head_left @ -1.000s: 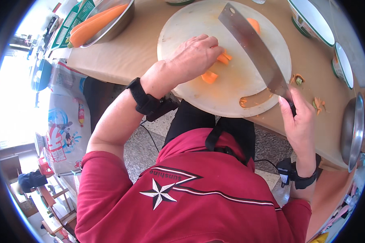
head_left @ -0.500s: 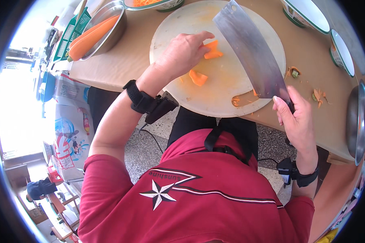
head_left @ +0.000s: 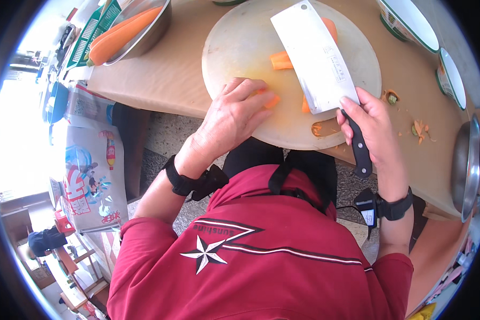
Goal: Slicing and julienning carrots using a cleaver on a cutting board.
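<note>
My right hand [head_left: 377, 128] grips the black handle of a cleaver [head_left: 317, 61], whose broad blade lies flat-side up over the right part of a round white cutting board [head_left: 224, 48]. At the board's near left, my left hand [head_left: 234, 114] is closed with its fingertips on a small carrot piece [head_left: 272, 100], mostly covered by the fingers. A cut carrot piece [head_left: 280, 61] shows to the left of the blade. Another carrot piece [head_left: 330, 30] sticks out beyond its far right edge. The blade hides part of the carrot beneath it.
Far left, a metal bowl [head_left: 162, 32] holds whole carrots [head_left: 125, 36], beside a green basket [head_left: 93, 33]. White bowls [head_left: 410, 21] with green rims and a metal basin [head_left: 468, 165] line the right side. Carrot scraps [head_left: 421, 129] lie right of the board.
My left hand has come nearer and gone onto a carrot piece. The cleaver has turned over, showing its brighter face, and shifted left over the carrots.
</note>
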Demonstrator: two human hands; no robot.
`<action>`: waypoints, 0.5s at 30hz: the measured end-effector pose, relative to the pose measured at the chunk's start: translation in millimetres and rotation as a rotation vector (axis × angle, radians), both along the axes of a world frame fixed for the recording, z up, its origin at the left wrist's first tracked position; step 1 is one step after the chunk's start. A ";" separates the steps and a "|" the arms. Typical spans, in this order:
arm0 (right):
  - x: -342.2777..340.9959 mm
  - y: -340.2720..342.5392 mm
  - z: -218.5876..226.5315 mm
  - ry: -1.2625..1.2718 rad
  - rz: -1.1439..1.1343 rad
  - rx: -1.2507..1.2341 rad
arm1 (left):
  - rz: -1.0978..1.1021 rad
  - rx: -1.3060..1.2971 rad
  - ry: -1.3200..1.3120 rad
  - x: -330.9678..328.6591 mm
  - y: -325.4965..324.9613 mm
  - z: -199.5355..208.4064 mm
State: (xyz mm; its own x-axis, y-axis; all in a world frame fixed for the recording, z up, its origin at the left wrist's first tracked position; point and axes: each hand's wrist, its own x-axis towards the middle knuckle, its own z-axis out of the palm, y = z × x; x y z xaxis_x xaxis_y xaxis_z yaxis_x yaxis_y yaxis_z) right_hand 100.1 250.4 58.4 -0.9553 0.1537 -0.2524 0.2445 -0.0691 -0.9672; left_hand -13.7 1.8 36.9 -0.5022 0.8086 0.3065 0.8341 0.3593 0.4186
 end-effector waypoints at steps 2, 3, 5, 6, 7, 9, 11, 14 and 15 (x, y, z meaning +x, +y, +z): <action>-5.9 2.4 -7.9 -0.058 -0.024 -0.087 | -0.007 0.064 0.020 1.0 0.6 -7.1; -7.1 2.0 -6.9 -0.061 -0.017 -0.080 | 0.001 0.070 0.017 1.6 3.0 -9.4; -7.9 1.6 -4.6 0.013 -0.065 -0.027 | -0.030 0.116 0.014 2.8 10.1 -13.8; -7.5 -0.3 -1.8 0.008 -0.066 -0.021 | -0.030 0.122 0.009 3.9 12.3 -15.4; -6.6 -4.0 3.0 0.055 -0.085 0.033 | -0.033 0.123 0.027 5.0 14.4 -16.5; -3.7 -8.5 11.3 0.098 -0.102 0.093 | -0.035 0.130 0.040 6.8 18.5 -17.9; 0.2 -10.3 17.9 0.143 -0.103 0.163 | -0.051 0.193 0.048 6.1 23.0 -17.4; 7.0 -7.1 22.6 0.149 -0.105 0.273 | -0.065 0.127 0.000 4.3 25.1 -10.4; 10.8 -5.9 22.6 0.148 -0.106 0.274 | -0.066 0.128 -0.001 3.5 24.9 -7.9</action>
State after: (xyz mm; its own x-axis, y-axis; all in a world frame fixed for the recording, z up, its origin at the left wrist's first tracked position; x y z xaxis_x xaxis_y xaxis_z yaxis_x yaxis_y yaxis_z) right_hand 111.0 244.5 81.0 -0.9536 0.2972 -0.0471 0.1048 0.1813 -0.9778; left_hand -10.2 26.7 29.1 -0.4496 0.7941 0.4089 0.8538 0.2475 0.4581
